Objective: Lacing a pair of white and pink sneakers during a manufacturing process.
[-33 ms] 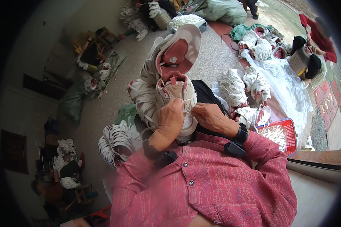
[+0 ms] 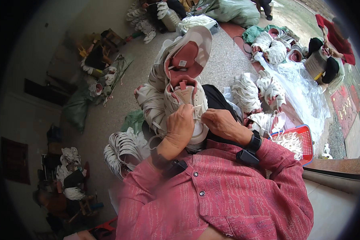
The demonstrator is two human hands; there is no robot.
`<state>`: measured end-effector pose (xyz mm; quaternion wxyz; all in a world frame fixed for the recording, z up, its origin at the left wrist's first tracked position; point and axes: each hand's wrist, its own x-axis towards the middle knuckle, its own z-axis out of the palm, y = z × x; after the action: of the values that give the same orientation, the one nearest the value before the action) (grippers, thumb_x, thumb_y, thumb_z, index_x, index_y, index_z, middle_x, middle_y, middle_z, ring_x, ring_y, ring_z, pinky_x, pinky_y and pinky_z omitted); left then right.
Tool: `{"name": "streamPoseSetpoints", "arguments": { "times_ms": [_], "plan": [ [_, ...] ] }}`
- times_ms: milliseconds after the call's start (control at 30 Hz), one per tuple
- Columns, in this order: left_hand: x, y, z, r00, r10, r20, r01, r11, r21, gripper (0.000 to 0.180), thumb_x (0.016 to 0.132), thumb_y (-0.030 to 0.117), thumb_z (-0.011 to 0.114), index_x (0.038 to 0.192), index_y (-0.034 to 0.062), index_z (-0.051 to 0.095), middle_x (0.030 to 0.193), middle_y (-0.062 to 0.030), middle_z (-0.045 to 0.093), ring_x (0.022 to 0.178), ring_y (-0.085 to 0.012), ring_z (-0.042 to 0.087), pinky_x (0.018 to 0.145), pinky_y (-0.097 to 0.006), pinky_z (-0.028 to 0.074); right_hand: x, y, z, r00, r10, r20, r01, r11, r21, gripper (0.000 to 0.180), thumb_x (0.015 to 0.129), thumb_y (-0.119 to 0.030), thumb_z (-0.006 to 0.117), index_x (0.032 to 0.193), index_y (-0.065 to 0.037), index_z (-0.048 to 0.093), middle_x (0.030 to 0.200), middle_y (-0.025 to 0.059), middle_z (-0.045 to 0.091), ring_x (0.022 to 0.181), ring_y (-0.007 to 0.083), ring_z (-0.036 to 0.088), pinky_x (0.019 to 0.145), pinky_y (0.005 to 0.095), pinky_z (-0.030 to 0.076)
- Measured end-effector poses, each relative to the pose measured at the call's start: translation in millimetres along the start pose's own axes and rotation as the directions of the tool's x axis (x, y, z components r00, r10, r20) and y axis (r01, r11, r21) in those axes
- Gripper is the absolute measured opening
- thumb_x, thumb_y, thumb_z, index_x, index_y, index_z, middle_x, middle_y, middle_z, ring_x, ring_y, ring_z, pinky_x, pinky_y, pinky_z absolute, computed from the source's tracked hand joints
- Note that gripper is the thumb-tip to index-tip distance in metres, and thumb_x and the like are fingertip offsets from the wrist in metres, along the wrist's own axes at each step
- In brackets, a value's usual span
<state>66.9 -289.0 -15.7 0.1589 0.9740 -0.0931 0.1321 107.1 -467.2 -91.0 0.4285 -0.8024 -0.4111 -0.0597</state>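
Observation:
In front of my chest stands a white and beige shoe upper (image 2: 185, 95) with a dusty-pink lining, its toe toward me. My left hand (image 2: 179, 127) lies over its left eyelet side, fingers pinched at a thin white shoelace (image 2: 197, 107). At the right eyelet row my right hand (image 2: 225, 125) is closed, thumb and forefinger pressed together on the lace. Both sets of fingertips partly hide the lace. Just beyond, another upper (image 2: 188, 56) opens upward with its pink inside showing. Stacked uppers (image 2: 151, 108) lean at the left of the one I work on.
A red basket (image 2: 307, 145) of white laces stands at my right. Bundled uppers (image 2: 245, 94) and clear plastic sheeting (image 2: 304, 98) lie beyond it. More uppers (image 2: 124, 151) sit at my left. Green sacks (image 2: 232, 14) lie far ahead. A person in red (image 2: 340, 40) works at far right.

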Motion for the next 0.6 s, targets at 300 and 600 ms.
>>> {"name": "streamPoseSetpoints", "arguments": {
  "times_ms": [300, 600],
  "plan": [
    [-3.9, -0.6, 1.5, 1.0, -0.029, 0.002, 0.029, 0.998, -0.049, 0.014, 0.096, 0.014, 0.05, 0.104, 0.007, 0.059, 0.091, -0.0153, 0.068, 0.084, -0.0386, 0.066, 0.07, -0.05, 0.049, -2.1, -2.5, 0.7, 0.996, 0.082, -0.047, -0.074, 0.984, 0.164, 0.013, 0.09, -0.013, 0.061, 0.092, 0.0, 0.065, 0.087, 0.0175, 0.064, 0.081, 0.0373, 0.064, 0.07, 0.0413, 0.051],
    [-7.3, -2.0, -0.7, 0.999, -0.032, -0.01, 0.031, 0.992, -0.122, 0.017, 0.097, 0.015, 0.051, 0.11, 0.0083, 0.06, 0.091, -0.0169, 0.067, 0.085, -0.0398, 0.065, 0.072, -0.05, 0.05, 0.9, 1.5, 5.3, 0.995, 0.077, -0.062, -0.065, 0.982, 0.178, 0.016, 0.089, -0.017, 0.058, 0.087, -0.003, 0.064, 0.085, 0.0181, 0.064, 0.083, 0.0395, 0.064, 0.071, 0.0456, 0.05]
  ]
}}
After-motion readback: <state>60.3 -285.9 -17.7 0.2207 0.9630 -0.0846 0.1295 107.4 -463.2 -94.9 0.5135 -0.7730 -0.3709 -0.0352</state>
